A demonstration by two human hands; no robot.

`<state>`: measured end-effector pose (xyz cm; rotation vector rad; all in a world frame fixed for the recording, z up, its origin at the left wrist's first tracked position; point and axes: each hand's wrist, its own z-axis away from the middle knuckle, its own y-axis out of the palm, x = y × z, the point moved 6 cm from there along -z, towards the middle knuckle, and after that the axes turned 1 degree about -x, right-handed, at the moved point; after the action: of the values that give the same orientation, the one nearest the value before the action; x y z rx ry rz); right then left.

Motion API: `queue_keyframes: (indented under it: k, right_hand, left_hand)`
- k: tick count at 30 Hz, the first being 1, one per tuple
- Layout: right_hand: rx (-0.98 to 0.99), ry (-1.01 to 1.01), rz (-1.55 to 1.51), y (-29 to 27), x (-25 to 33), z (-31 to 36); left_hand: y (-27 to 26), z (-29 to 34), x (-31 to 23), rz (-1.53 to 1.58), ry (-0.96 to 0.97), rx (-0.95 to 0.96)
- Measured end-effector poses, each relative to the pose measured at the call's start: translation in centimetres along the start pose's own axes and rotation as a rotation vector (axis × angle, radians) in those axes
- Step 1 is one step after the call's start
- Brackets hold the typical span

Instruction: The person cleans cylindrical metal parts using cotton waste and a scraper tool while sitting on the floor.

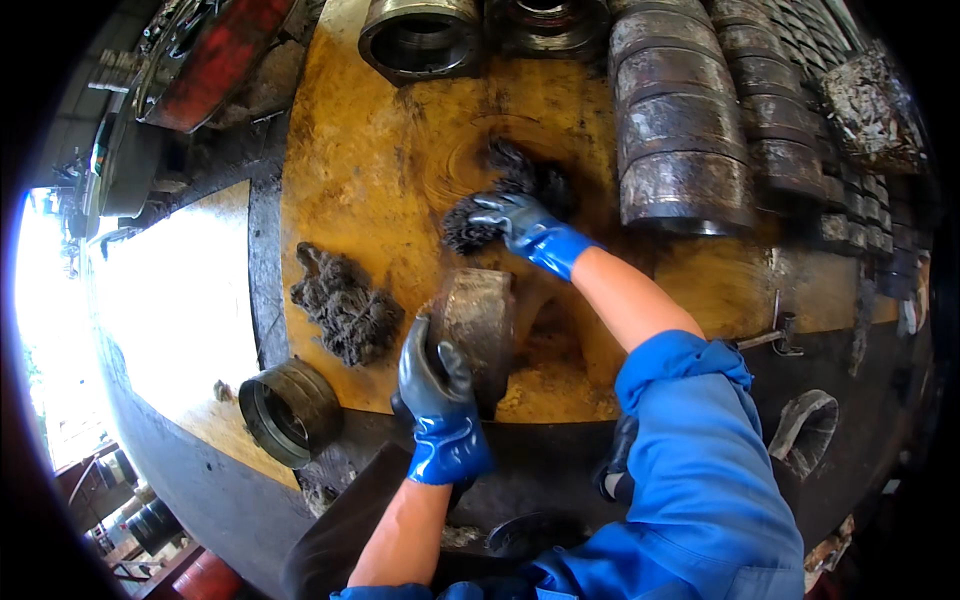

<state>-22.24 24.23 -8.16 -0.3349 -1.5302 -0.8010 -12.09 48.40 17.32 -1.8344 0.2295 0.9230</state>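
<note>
Sleeve (pixel 700 460); metal ring (pixel 475 318), axis crosswise

Left glove (pixel 430 385), right glove (pixel 525 225): grey fingers (pixel 490 209), blue cuffs (pixel 447 447). Ring (pixel 473 325): mottled brown-grey. Far rag (pixel 465 230): charcoal. Sheet (pixel 350 150): yellow, dark-stained.

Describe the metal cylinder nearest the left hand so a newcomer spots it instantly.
Find the yellowish work surface, then its near edge, left of the rows of cylinders. The worn metal cylinder is there, just nearer than the dark rag under the right hand. Unlike its neighbours, it has the left hand right beside it.
</note>
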Motion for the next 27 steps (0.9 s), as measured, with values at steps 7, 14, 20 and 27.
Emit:
queue_keyframes:
  k: [7, 14, 20, 27]
  right_hand:
    - [-0.286, -0.231, 1.335, 3.9, 5.1, 18.8]
    - [-0.188, 0.337, 0.521, -0.1, 0.2, 22.3]
    - [-0.985, 0.276, 1.11, -6.5, 7.5, 28.3]
    - [-0.703, 0.511, 1.67, 1.8, 5.9, 22.0]
  left_hand:
    - [-0.3, 0.3, -0.2, -0.034, 0.056, -0.039]
    - [0.4, 0.6, -0.2, -0.021, 0.082, -0.084]
    - [-0.4, 0.9, -0.6, -0.064, 0.057, -0.085]
    - [0.1, 0.9, -0.9, 0.018, 0.089, -0.109]
